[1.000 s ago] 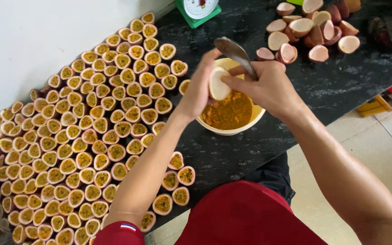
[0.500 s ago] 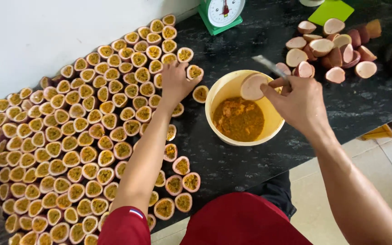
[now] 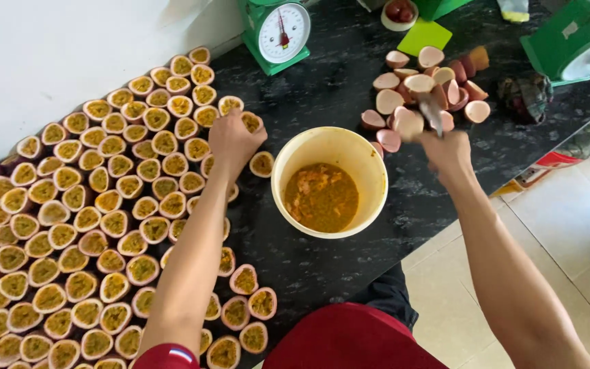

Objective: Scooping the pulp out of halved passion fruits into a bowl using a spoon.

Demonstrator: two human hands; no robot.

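Clothing: a red garment (image 3: 349,342) showed at the bottom edge, nearest the camera, with dark fabric beside it.
Counter: a black speckled counter (image 3: 349,75) ran from the person outward to a white wall (image 3: 69,48).
Cut fruit: rows of halved passion fruit (image 3: 69,225), pulp side up, covered the left part of the counter, packed close and touching one another.
Left hand: the left hand (image 3: 232,140) lay over the far edge of those rows, fingers curled down and closed around one fruit half (image 3: 251,122) at its fingertips.
Bowl: a yellow bowl (image 3: 370,164) stood just right of that hand, between the two arms, holding orange-brown pulp (image 3: 321,197) at its bottom.
Right hand: the right hand (image 3: 448,152) hung beyond the bowl's right rim, fingers pressed shut around a spoon (image 3: 431,113) that pointed away from the person; the picture was blurred there.
Empty shell: a scooped-out fruit shell (image 3: 408,124) sat just left of the spoon; whether it touched the spoon I could not tell.
Shell pile: a heap of empty shells (image 3: 438,82), pale inside and reddish outside, lay just past the right hand.
Scales: one green kitchen scale (image 3: 276,33) stood at the far wall, another green scale (image 3: 571,41) at the far right.
Green card: a flat green square (image 3: 425,35) lay behind the shell pile.
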